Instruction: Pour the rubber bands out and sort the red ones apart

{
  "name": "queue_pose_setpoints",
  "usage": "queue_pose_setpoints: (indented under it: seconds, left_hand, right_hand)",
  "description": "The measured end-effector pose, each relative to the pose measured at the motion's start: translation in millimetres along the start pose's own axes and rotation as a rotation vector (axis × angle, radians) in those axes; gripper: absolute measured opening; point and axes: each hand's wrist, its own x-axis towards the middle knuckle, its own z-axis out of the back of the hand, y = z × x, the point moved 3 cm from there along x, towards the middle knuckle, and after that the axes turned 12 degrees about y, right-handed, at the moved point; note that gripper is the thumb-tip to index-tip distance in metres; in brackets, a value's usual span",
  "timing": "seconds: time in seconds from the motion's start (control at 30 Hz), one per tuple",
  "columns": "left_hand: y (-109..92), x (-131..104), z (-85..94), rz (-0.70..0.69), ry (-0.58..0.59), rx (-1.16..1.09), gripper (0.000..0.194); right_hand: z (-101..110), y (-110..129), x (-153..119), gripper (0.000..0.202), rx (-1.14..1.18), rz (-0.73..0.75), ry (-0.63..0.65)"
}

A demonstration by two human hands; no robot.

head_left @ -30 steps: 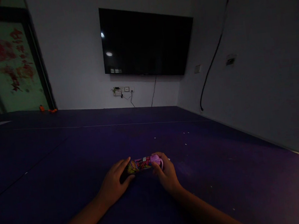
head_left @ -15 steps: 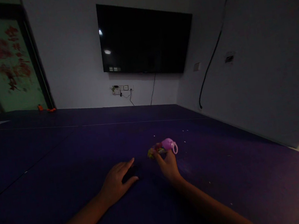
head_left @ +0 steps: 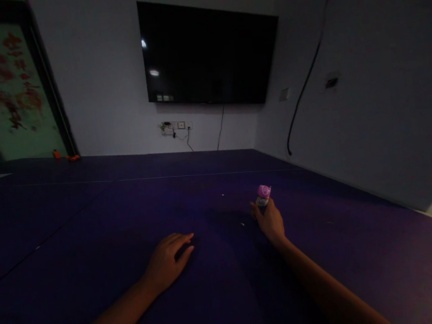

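My right hand (head_left: 271,220) has its fingers closed around a small bottle-like thing with a pink top (head_left: 264,192). That top carries a ring and points away from me, and the fingers hide much of the dark, patterned body below it. Its exact kind is too dim to make out. To the left, my left hand (head_left: 166,258) rests low over the purple floor (head_left: 212,266), thumb and fingers apart, holding nothing. A wide stretch of floor lies between the two hands.
A large black television (head_left: 207,53) hangs on the far wall above sockets (head_left: 176,126) and cables. A dark cable (head_left: 307,86) runs down the right wall. Orange objects (head_left: 72,158) lie by the glass door (head_left: 8,97). Small white bits (head_left: 242,224) dot the floor.
My right hand has moved right and slightly away with the pink-topped thing, turning it from lying sideways to pointing away from me. My left hand has barely moved.
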Motion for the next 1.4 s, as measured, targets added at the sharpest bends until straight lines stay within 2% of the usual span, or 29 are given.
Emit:
queue_pose_setpoints:
  seconds: [0.23,0.3,0.33,0.4,0.43,0.47,0.5,0.53,0.57,0.63,0.7,0.73,0.8,0.97,1.1,1.27,1.4]
  left_hand:
    - [-1.4,1.0,1.8,-0.002,0.014,-0.03,0.025]
    - [-0.7,0.9,1.1,0.001,0.022,-0.033,0.025]
    - [-0.3,0.9,0.7,0.005,0.022,-0.034,0.025]
    - [-0.1,0.9,0.2,0.012,0.018,-0.034,0.025]
    - [-0.2,0.9,0.1,0.014,0.01,-0.032,0.025]
    - [-0.6,1.0,0.2,0.014,0.005,-0.028,0.024]
    - [-1.1,1.1,0.4,0.011,0.003,-0.025,0.023]
    - [-2.0,1.2,0.6,0.004,0.01,-0.024,0.022]
    - [-3.0,1.4,0.8,-0.004,0.026,-0.024,0.022]
    - [-5.9,1.6,1.4,-0.031,0.07,-0.025,0.027]
    - [-9.9,1.6,2.4,-0.071,0.112,-0.021,0.032]
    - [-12.2,1.5,2.7,-0.095,0.134,-0.02,0.033]
    - [-16.7,1.0,2.7,-0.152,0.178,-0.023,0.037]
    - [-24.1,-2.0,-0.5,-0.255,0.211,0.089,0.046]
    - [-26.1,-3.5,-1.6,-0.281,0.2,0.153,0.048]
    - [-24.4,-3.9,0.1,-0.259,0.18,0.144,0.046]
    - [-23.9,-4.2,-0.4,-0.261,0.176,0.165,0.05]
  right_hand:
    - [-3.1,-3.5,-2.1,0.079,0.0,-0.044,0.014]
    - [0.9,-1.6,-2.5,0.086,0.018,-0.055,-0.019]
    - [5.2,1.0,-3.3,0.089,0.035,-0.05,-0.083]
    - [16.2,10.6,-8.9,0.091,0.069,-0.002,-0.308]
    - [20.7,17.9,-14.5,0.085,0.084,0.047,-0.431]
    - [22.2,27.3,-21.4,0.077,0.098,0.128,-0.493]
    - [20.8,38.3,-29.7,0.067,0.116,0.227,-0.502]
    - [16.6,50.5,-39.5,0.056,0.138,0.334,-0.461]
    - [9.4,63.5,-50.1,0.042,0.166,0.434,-0.358]
    - [-12.4,90.0,-73.3,0.028,0.212,0.604,0.038]
    - [-32.4,111.9,-97.7,0.035,0.197,0.72,0.413]
    - [-38.6,120.3,-108.4,0.039,0.17,0.792,0.544]
    - [-42.4,130.2,-121.4,0.042,0.157,0.89,0.678]
    - [-38.8,129.4,-121.5,0.044,0.042,0.965,0.775]
    - [-40.8,128.6,-120.9,0.043,-0.046,1.019,0.731]
    - [-40.0,131.0,-124.0,0.038,-0.054,1.027,0.661]
    - [-37.8,129.4,-124.7,0.034,-0.043,1.026,0.661]
